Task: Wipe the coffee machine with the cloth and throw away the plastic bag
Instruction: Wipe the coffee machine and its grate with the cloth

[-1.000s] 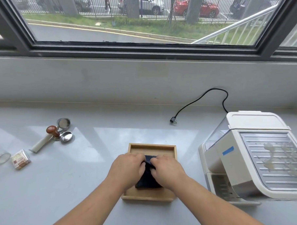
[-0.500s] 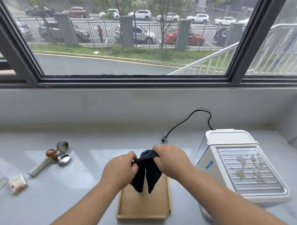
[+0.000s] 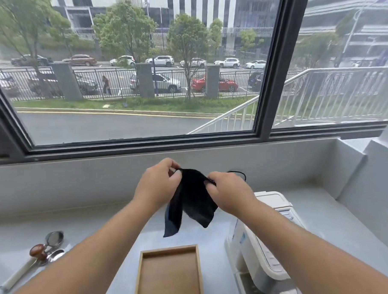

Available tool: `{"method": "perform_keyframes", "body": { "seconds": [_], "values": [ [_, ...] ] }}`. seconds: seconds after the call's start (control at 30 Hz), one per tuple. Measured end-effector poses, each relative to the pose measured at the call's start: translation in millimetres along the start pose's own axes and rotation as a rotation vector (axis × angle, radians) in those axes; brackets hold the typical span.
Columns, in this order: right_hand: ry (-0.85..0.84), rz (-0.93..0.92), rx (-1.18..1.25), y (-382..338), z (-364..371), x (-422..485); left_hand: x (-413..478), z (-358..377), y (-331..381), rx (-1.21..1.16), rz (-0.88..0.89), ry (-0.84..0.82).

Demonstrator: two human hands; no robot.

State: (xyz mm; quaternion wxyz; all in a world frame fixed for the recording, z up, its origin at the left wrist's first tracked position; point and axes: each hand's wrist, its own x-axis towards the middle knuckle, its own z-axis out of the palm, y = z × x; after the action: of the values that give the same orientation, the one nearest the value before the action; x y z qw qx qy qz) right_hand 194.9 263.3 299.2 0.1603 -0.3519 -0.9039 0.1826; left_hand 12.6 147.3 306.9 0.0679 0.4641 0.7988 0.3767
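Pinching the cloth (image 3: 194, 204) at its top edge with both hands, the left hand (image 3: 159, 188) at one upper corner and the right hand (image 3: 229, 195) at the other, fingers curled onto the fabric. Holding it up in the air, letting it hang straight down from the grip in two dark flaps, lengthwise top to bottom. Judging the next move as a carry down and to the right of the grip, toward the coffee machine (image 3: 253, 262), sitting below the right forearm and so nearer the right hand than the left. Looking down beneath the hanging flaps at the wooden tray (image 3: 168, 248), showing only bare wood inside, well apart from the cloth. Not finding the plastic bag anywhere in view.
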Motion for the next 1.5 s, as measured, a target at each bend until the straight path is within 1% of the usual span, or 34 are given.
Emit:
{"method": "perform_keyframes", "body": {
  "seconds": [0.17,0.37,0.5,0.6,0.67,0.73,0.87,0.97,1.03,1.17,1.27,1.37,1.5],
  "values": [
    [0.073,0.021,0.008,15.7,-42.8,2.3,24.5,-0.7,56.4,0.007,0.116,-0.007],
    [0.237,0.046,0.058,41.2,-110.4,6.7,47.5,3.4,123.8,0.033,0.257,0.028],
    [0.314,0.071,0.019,61.8,-145.6,4.1,53.5,16.7,163.1,0.033,0.319,0.037],
    [0.335,0.085,-0.007,83.9,-160.3,-1.0,50.2,33.4,182.5,0.027,0.354,0.027],
    [0.314,0.106,-0.041,99.8,-163.5,-6.0,43.5,48.1,187.5,0.036,0.366,-0.015],
    [0.274,0.137,-0.086,117.1,-160.9,-12.7,34.5,65.4,185.2,0.078,0.371,-0.093],
    [0.150,0.158,-0.170,148.8,-140.4,-29.9,15.2,103.6,161.7,0.243,0.390,-0.270],
    [0.064,0.100,-0.266,164.7,-121.1,-38.8,0.0,130.0,133.0,0.319,0.323,-0.386],
    [0.045,0.062,-0.298,172.9,-109.5,-41.8,-8.5,146.6,111.2,0.335,0.252,-0.430],
    [-0.004,0.083,-0.207,186.9,-85.9,-47.2,-24.9,175.7,74.6,0.315,0.147,-0.437],
    [-0.102,0.101,-0.173,194.7,-65.3,-45.4,-37.5,193.3,58.2,0.277,0.080,-0.445],
    [-0.196,0.102,-0.182,201.0,-44.5,-38.3,-51.1,208.7,51.9,0.262,0.023,-0.463],
    [-0.239,0.077,-0.149,204.7,-18.1,-28.7,-63.6,219.9,52.6,0.218,0.008,-0.416]
  ]
}}
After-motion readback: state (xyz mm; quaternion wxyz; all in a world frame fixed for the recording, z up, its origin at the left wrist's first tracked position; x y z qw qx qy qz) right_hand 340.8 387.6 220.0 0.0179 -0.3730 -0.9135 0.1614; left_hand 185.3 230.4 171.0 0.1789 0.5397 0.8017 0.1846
